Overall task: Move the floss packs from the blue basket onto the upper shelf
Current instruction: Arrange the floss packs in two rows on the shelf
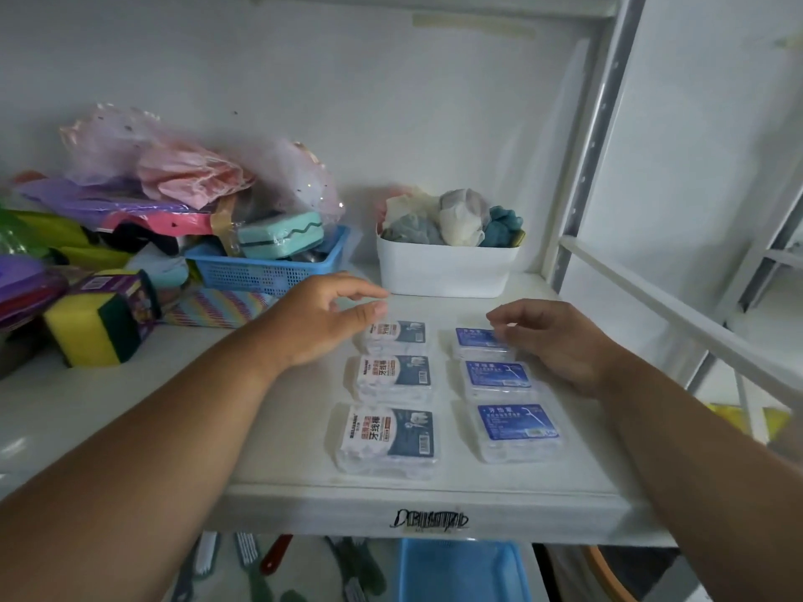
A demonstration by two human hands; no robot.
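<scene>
Noted: left hand point(319, 323) and right hand point(549, 336) relaxed, gripping nothing, over rearmost floss packs point(393, 380) on upper shelf point(578, 475).

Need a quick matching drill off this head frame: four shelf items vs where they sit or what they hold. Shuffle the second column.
Column 1
1. white tub
2. teal sponge
3. yellow-green sponge
4. blue-label floss pack

Column 2
A. front right of the shelf
B. far left of the shelf
C. holds crumpled cloths
D. lies in the blue basket on the shelf

Pairs: 1-C, 2-D, 3-B, 4-A
</scene>
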